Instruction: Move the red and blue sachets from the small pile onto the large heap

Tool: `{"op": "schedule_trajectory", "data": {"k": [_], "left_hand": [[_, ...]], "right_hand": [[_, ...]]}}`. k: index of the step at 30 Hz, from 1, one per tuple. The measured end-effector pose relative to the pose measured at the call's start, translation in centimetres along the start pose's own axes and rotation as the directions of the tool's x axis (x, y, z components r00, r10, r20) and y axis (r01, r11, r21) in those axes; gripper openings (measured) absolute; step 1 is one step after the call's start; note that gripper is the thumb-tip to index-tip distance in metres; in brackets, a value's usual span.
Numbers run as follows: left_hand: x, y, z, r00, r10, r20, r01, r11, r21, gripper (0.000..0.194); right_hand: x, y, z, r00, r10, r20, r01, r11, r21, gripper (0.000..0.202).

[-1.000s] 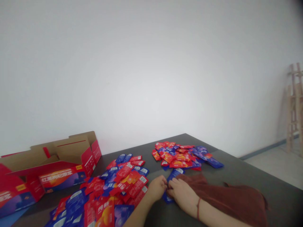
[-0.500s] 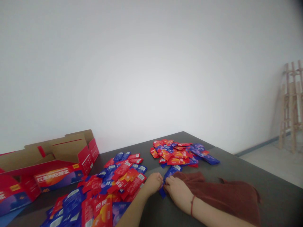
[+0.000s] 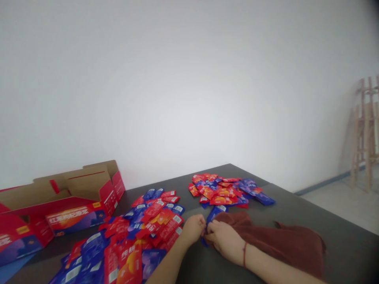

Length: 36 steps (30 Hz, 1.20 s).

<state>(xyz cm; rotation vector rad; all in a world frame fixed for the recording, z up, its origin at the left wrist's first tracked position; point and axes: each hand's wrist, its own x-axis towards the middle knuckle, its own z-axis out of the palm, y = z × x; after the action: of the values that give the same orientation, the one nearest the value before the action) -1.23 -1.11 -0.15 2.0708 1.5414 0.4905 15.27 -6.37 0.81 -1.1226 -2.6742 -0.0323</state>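
A blue sachet (image 3: 217,212) is held low over the dark table (image 3: 204,264), between the fingers of both hands. It is slanted, its upper end left showing beyond the right hand (image 3: 226,241) and only a small part of its lower end seen below the fingertips; its middle is covered. The grip is narrow on both sides: the sachet's left edge is pinched by the bunched fingers of the left hand (image 3: 194,228), and its other side is gripped by the right thumb and fingers. Which fingertips are pressed to it cannot be told. A red cord (image 3: 244,254) is worn on the right wrist.

A brown cloth (image 3: 284,244) is spread beside the right hand, by the sachet's upper part. Red and blue sachets are heaped in a near pile (image 3: 160,225), left of the left hand, and in a far pile (image 3: 222,193) beyond both hands.

Farther left, a red printed box (image 3: 77,219) is stood with its top unclosed; bare cardboard walls and flaps are seen inside, its floor being hidden. Another printed panel (image 3: 17,246) is placed in front. The table is backed by a white wall (image 3: 189,98); a wooden rack (image 3: 368,138) is seen at far right.
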Motion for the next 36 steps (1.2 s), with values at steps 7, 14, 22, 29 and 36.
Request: {"op": "schedule_trajectory", "data": {"k": [7, 14, 22, 29, 36], "left_hand": [[0.1, -0.1, -0.1, 0.998, -0.006, 0.060, 0.005, 1.000, 0.016, 0.019], [0.5, -0.2, -0.9, 0.994, 0.020, 0.104, -0.021, 1.000, 0.003, 0.020], [0.5, -0.8, 0.1, 0.997, 0.015, 0.071, -0.013, 1.000, -0.026, 0.018], [0.5, -1.1, 0.9, 0.999, 0.013, 0.038, -0.011, 0.998, -0.056, 0.018], [0.6, -1.0, 0.9, 0.999, 0.018, 0.039, -0.015, 0.997, -0.076, 0.019]], "right_hand": [[-0.5, 0.3, -0.2, 0.996, -0.084, 0.006, 0.084, 0.995, 0.063, 0.028], [-0.9, 5.1, -1.4, 0.956, 0.245, -0.163, -0.240, 0.969, 0.052, 0.032], [-1.0, 3.6, -0.8, 0.987, 0.112, -0.116, -0.099, 0.989, 0.106, 0.027], [-1.1, 2.9, -1.1, 0.998, 0.040, -0.038, -0.033, 0.985, 0.167, 0.029], [-1.3, 4.3, -2.6, 0.979, 0.200, -0.035, -0.196, 0.976, 0.099, 0.033]]}}
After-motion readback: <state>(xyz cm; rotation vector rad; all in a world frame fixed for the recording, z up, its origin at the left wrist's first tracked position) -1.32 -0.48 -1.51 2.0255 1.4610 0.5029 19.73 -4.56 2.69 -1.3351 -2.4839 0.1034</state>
